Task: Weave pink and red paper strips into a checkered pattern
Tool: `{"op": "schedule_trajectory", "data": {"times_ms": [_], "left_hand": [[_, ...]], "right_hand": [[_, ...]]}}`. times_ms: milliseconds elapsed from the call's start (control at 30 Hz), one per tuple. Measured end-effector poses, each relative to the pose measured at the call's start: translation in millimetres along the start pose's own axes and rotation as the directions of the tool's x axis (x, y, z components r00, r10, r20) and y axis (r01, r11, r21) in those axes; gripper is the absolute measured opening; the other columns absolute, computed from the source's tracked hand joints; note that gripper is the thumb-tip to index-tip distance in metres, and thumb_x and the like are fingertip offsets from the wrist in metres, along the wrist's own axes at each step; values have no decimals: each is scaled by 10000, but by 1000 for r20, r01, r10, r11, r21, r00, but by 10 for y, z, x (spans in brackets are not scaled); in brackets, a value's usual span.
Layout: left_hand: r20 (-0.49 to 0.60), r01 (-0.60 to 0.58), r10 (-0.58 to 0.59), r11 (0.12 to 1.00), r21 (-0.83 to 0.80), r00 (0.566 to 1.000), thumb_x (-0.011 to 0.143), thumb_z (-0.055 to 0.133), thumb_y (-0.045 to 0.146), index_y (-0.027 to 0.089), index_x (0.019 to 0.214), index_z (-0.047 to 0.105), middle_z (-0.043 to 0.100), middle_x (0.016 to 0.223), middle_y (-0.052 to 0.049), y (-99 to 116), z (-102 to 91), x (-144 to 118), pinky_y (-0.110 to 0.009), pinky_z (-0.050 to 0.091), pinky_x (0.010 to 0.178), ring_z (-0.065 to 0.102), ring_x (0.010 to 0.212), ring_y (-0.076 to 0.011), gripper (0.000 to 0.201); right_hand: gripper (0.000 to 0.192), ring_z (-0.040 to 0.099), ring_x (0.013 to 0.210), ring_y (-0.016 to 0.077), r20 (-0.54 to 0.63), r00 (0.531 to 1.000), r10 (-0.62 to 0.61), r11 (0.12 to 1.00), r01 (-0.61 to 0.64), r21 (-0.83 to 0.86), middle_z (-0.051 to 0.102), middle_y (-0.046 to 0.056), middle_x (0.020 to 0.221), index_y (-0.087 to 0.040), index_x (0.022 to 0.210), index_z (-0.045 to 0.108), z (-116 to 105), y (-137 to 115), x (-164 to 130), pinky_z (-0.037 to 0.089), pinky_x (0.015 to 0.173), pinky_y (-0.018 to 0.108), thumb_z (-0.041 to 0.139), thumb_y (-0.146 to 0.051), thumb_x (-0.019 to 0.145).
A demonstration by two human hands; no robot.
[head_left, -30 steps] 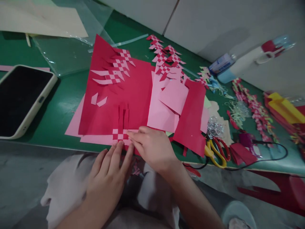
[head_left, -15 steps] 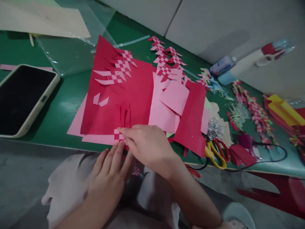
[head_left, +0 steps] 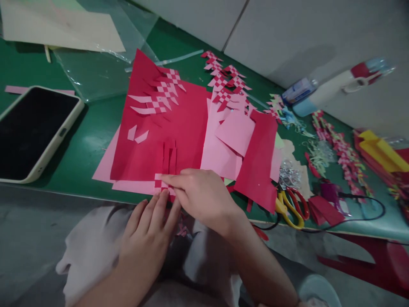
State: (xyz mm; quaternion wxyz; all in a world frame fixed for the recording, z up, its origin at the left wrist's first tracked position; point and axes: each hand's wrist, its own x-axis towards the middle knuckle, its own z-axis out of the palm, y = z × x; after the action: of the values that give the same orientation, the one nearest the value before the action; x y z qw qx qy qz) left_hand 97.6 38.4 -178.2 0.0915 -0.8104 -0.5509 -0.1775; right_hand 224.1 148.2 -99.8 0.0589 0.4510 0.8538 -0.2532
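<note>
A small red-and-pink woven paper piece (head_left: 163, 182) lies at the near edge of the green table (head_left: 83, 140), with red strips sticking up from it. My right hand (head_left: 200, 196) lies across the weave, its fingers pinching at the strips. My left hand (head_left: 149, 232) sits just below, fingertips pressed on the lower edge of the weave. Under both lies a large red paper sheet (head_left: 169, 123) on a pink sheet (head_left: 107, 164).
A phone (head_left: 30, 132) lies at the left. Pink paper pieces (head_left: 223, 140), another red sheet (head_left: 257, 157) and finished woven pieces (head_left: 223, 81) lie to the right. Yellow-handled scissors (head_left: 289, 207), a black cable (head_left: 367, 213) and a glue gun (head_left: 332, 83) lie further right. Clear plastic covers the back left.
My right hand has slid left over the woven piece, now covering most of it. My left hand has barely shifted. The view has drifted slightly.
</note>
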Motion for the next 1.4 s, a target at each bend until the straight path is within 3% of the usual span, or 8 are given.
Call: {"op": "schedule_trajectory", "data": {"times_ms": [133,300,467,800,1100,1400], "left_hand": [[9,-3,3,1000,8,1000,797,618,120,135,1226,592,598,1264,-204,-1,-4,1,-447,450,921,618,1043,-291,430],[12,-6,6,1000,27,1000,805,603,119,135,1320,532,604,1257,-190,4,-9,6,-434,441,930,613,1046,-282,520],[20,0,0,1000,30,1000,812,587,111,133,1336,520,600,1261,-189,6,-17,12,-427,430,942,612,1039,-272,529],[49,11,-12,1000,21,999,794,620,124,150,1334,522,573,1286,-188,9,-13,-14,-434,403,964,595,1031,-275,549],[51,15,-15,1000,-6,999,854,564,186,140,1293,550,592,1260,-186,-3,-16,6,-428,406,951,609,1024,-275,441],[-110,69,-99,966,-249,989,811,587,137,100,1369,440,607,1251,-185,-121,-17,5,-443,456,962,561,1156,-301,578]], "right_hand": [[376,662,880,160,-28,1000,-7,999,9,52,731,34,1005,-268,1239,631,-19,55,-52,470,725,259,442,-198,921],[408,672,859,164,-155,978,138,989,-127,80,735,40,979,-267,1262,618,-55,160,-218,487,749,270,442,-178,904],[399,683,934,201,-79,987,140,990,-138,24,731,53,1049,-253,1285,593,50,146,-245,504,788,315,428,-208,924],[429,699,841,238,5,986,166,971,-162,-173,725,61,1011,-280,1338,524,109,59,-226,497,621,324,408,-218,929],[385,672,940,201,2,996,94,992,-94,-82,711,63,1062,-270,1285,575,97,31,-288,496,757,311,408,-214,943],[400,670,848,194,-2,993,119,983,-118,-143,708,59,989,-308,1309,548,156,26,-301,474,672,287,406,-224,945]]}}
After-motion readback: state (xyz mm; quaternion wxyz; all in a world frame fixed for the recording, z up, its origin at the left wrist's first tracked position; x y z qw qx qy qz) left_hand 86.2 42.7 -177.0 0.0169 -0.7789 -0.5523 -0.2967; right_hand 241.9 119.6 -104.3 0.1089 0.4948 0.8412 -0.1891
